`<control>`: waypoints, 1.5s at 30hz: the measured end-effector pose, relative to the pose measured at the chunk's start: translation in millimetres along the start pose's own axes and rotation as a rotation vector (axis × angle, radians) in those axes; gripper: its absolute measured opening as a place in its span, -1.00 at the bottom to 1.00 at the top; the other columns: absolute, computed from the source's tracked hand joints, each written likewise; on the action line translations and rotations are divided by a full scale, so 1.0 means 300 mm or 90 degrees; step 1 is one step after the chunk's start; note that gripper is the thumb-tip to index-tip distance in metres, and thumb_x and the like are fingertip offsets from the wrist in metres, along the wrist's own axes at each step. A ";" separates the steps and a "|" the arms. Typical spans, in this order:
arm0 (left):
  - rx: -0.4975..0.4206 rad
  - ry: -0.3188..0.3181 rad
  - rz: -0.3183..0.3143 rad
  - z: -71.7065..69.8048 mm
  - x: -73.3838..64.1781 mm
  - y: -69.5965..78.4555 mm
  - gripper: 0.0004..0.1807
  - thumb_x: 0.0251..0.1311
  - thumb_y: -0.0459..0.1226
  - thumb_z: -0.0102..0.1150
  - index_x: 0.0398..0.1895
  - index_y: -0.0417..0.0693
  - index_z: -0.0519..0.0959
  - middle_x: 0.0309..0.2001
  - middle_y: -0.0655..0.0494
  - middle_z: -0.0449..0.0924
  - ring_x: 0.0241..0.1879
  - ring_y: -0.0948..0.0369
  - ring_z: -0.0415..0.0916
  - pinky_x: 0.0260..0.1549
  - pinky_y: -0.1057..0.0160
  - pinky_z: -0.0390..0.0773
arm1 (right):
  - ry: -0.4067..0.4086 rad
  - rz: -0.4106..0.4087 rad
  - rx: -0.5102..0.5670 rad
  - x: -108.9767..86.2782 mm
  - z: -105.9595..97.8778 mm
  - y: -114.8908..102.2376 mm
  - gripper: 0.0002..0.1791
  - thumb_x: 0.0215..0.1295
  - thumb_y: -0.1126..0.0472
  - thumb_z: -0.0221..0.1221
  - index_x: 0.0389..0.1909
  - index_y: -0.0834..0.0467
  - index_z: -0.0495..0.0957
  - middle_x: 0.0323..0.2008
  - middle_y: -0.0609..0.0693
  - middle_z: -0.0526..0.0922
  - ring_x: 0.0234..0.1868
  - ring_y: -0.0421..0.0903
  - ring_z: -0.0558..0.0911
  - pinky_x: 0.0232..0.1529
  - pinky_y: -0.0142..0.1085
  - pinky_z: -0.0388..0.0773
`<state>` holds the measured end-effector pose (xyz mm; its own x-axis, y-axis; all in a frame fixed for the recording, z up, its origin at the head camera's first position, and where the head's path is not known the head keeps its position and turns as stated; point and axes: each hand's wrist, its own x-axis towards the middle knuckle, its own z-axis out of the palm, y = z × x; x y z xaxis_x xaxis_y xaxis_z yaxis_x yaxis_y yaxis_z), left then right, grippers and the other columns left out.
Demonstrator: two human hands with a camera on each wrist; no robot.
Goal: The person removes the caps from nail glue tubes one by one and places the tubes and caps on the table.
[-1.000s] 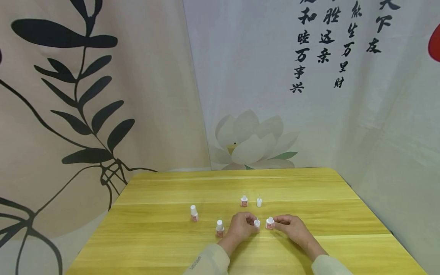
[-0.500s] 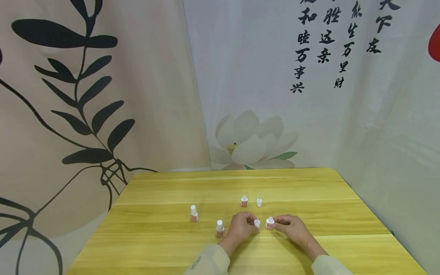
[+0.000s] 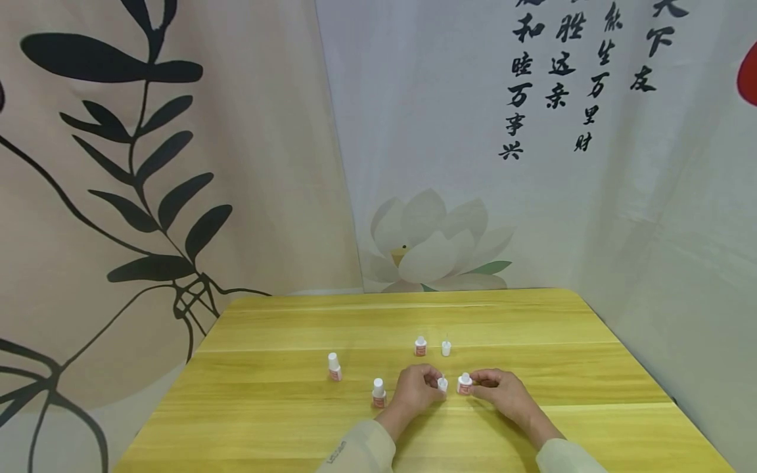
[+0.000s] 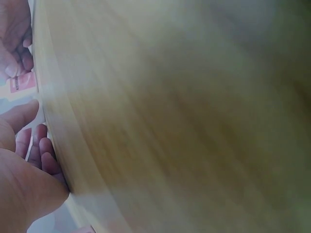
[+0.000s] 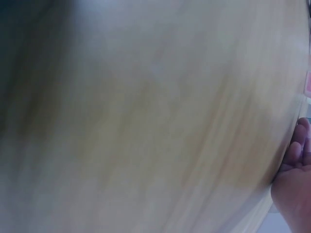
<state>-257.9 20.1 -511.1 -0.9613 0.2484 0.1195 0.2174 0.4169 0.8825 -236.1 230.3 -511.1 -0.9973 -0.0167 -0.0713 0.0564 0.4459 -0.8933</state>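
Observation:
On the wooden table (image 3: 284, 420), my left hand (image 3: 416, 389) pinches a small white cap (image 3: 442, 384) whose thin stem points upward. Just right of it, my right hand (image 3: 505, 393) holds a small uncapped bottle (image 3: 464, 387) with a white shoulder and a pinkish-red label, upright between thumb and fingers. A narrow gap separates the cap from the bottle. In the left wrist view my left thumb and fingers (image 4: 29, 145) show at the left edge, below the bottle's red label (image 4: 23, 82). Only part of my right hand (image 5: 296, 179) enters the right wrist view.
Behind the hands stand another uncapped bottle (image 3: 420, 347) and a white cap (image 3: 446, 348) with its stem up. Two bottles with white caps on are to the left, one farther back (image 3: 334, 368) and one (image 3: 378, 394) close to my left wrist. A printed curtain (image 3: 284, 164) hangs behind the table.

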 end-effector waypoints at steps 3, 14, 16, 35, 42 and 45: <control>0.000 0.003 0.003 -0.001 0.000 -0.001 -0.74 -0.14 -0.57 0.46 -0.39 -0.16 0.65 -0.49 0.14 0.57 -0.47 0.35 0.41 -0.45 0.38 0.50 | 0.000 -0.001 0.002 0.003 0.001 0.000 -0.58 0.12 0.06 0.45 -0.05 0.20 0.67 -0.09 -0.01 0.68 -0.06 -0.06 0.59 0.00 -0.04 0.54; -0.022 -0.006 0.002 -0.006 -0.004 -0.003 -0.74 -0.12 -0.59 0.42 -0.35 -0.19 0.64 -0.47 0.11 0.56 -0.48 0.33 0.41 -0.48 0.38 0.48 | -0.002 -0.012 0.000 0.001 0.002 0.000 -0.58 0.13 0.08 0.45 -0.05 0.21 0.67 -0.11 -0.01 0.68 -0.09 -0.07 0.60 -0.04 -0.10 0.55; -0.025 -0.007 0.003 -0.009 -0.007 -0.004 -0.75 -0.11 -0.58 0.41 -0.34 -0.19 0.65 -0.47 0.12 0.56 -0.48 0.33 0.41 -0.47 0.37 0.49 | -0.007 -0.020 0.001 -0.001 0.001 -0.001 -0.58 0.14 0.10 0.44 -0.04 0.23 0.66 -0.11 0.01 0.69 -0.09 -0.06 0.61 -0.04 -0.08 0.56; -0.062 -0.013 -0.026 -0.083 -0.018 0.054 -0.64 -0.02 -0.41 0.48 -0.10 -0.19 0.63 -0.20 0.03 0.59 -0.19 0.17 0.46 -0.15 0.18 0.54 | -0.005 0.004 0.009 -0.028 -0.032 -0.044 -0.47 0.26 -0.02 0.32 0.14 0.23 0.57 0.04 0.08 0.64 0.07 0.07 0.56 0.09 0.11 0.46; -0.079 -0.019 -0.007 -0.130 -0.015 0.123 -0.70 0.04 -0.38 0.47 -0.14 -0.07 0.64 -0.20 0.06 0.58 -0.20 0.20 0.43 -0.20 0.22 0.53 | -0.006 -0.017 -0.001 -0.027 -0.050 -0.088 -0.41 0.38 -0.10 0.19 0.25 0.23 0.50 0.20 0.15 0.55 0.22 0.18 0.47 0.18 0.15 0.39; -0.087 -0.019 0.001 -0.159 -0.004 0.145 -0.71 0.06 -0.36 0.46 -0.13 -0.07 0.64 -0.20 0.07 0.58 -0.21 0.22 0.42 -0.20 0.26 0.52 | 0.001 -0.032 0.002 -0.023 -0.054 -0.111 -0.34 0.39 -0.17 0.15 0.28 0.23 0.46 0.23 0.18 0.52 0.26 0.21 0.44 0.22 0.16 0.36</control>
<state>-255.3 -3.6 -451.1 -0.9550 0.2755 0.1099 0.1924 0.2933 0.9364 -231.8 229.9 -473.6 -0.9990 -0.0368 -0.0257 0.0068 0.4416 -0.8972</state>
